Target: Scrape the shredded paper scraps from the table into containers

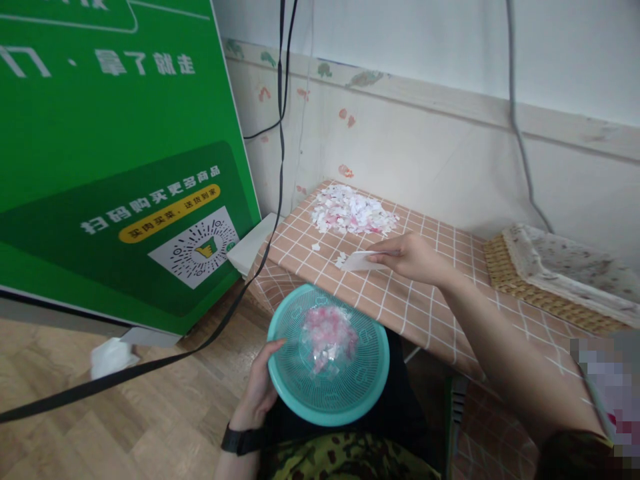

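My left hand (pixel 261 381) grips the left rim of a turquoise plastic colander (pixel 376 373), held below the table edge over my lap. Inside it lies a heap of pink and clear-white scraps (pixel 330 333). My right hand (pixel 413 259) pinches a flat white card (pixel 361 261), whose lower edge is at the tabletop. A few white paper bits (pixel 341 257) sit against the card's left end. Farther back on the table is a pile of white and pink paper scraps (pixel 353 210). One loose scrap (pixel 316 247) lies between the pile and the table's front edge.
A checked brown cloth covers the table (pixel 415 307). At its right end stands a cloth-lined wicker basket (pixel 505 287). A large green cabinet (pixel 115 133) stands at left. Black cables (pixel 281 133) hang before the wall, and a strap (pixel 165 362) crosses the lower left.
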Demonstrator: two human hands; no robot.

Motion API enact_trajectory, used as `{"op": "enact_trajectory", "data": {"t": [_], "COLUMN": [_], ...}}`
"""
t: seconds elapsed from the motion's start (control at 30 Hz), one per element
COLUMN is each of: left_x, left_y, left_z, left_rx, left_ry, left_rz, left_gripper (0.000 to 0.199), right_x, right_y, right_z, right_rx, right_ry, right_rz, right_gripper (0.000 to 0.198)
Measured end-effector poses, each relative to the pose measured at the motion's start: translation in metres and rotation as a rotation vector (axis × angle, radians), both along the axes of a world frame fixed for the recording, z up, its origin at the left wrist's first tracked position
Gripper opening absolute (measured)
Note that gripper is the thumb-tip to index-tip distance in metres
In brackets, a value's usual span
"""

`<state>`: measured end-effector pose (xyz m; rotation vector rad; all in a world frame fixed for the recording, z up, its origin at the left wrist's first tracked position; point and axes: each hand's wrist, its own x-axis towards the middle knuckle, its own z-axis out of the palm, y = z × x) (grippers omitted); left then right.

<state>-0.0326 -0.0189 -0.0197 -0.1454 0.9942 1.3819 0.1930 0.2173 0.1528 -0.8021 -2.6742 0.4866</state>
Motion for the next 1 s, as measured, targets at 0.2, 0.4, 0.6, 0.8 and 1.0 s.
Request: {"op": "enact_trajectory", "data": {"t": [0.2, 0.4, 0.6, 0.8, 1.0], "left_x": [0.000, 0.000, -0.001, -0.002, -0.002], "left_y": [0.000, 0.000, 0.000, -0.001, 0.000], "left_z": [0.001, 0.001, 0.002, 0.000, 0.000], "left_rx": [0.004, -0.008, 0.011, 0.017, 0.014], "left_ry": [0.010, 0.020, 0.020, 0.001, 0.013], "left_rz": [0.003, 0.007, 0.018, 0.024, 0.023], "left_gripper": [0.012, 0.013, 0.011, 0.010, 0.012], "right_x": [0.000, 0.001, -0.001, -0.001, -0.002], "right_y": [-0.005, -0.007, -0.008, -0.008, -0.012], "right_z": [-0.008, -0.012, -0.014, -0.016, -0.015], "right_rx": [0.032, -0.013, -0.003, 0.007, 0.060], "right_ry": [0.018, 0.032, 0.049, 0.040, 0.044], "right_rz": [-0.077, -0.082, -0.093, -0.092, -0.107], "right_gripper": [0.027, 0.026, 0.026, 0.026, 0.026]}}
